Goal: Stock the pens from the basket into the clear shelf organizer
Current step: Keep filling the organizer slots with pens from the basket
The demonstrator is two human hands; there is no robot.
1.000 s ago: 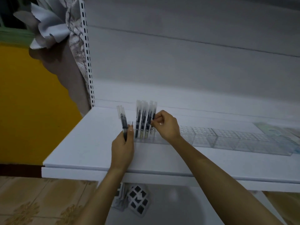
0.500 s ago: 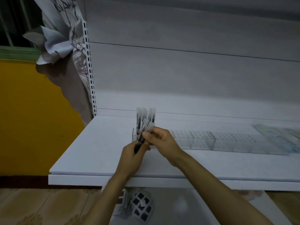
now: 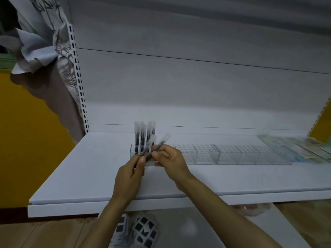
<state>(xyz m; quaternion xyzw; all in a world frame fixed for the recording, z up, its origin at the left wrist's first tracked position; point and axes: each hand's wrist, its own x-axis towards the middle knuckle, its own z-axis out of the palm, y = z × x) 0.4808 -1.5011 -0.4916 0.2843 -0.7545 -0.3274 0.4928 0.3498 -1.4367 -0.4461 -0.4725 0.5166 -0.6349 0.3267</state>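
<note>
My right grip (image 3: pixel 172 159) pinches one pen (image 3: pixel 162 141), tilted, just in front of the organizer (image 3: pixel 232 155) on the shelf (image 3: pixel 86 176); my left grip (image 3: pixel 129 176) is closed on a second pen (image 3: pixel 147 152). The standing pens (image 3: pixel 142 136) in the left end cell are close: a crooked entry could knock them over, or the thin pen could slip.

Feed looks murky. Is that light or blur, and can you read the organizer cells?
Head view: dim bluish light, no glare; the clear organizer is faint, yet its cells show; the pens held by the left hand and right hand look slightly smeared.
</note>
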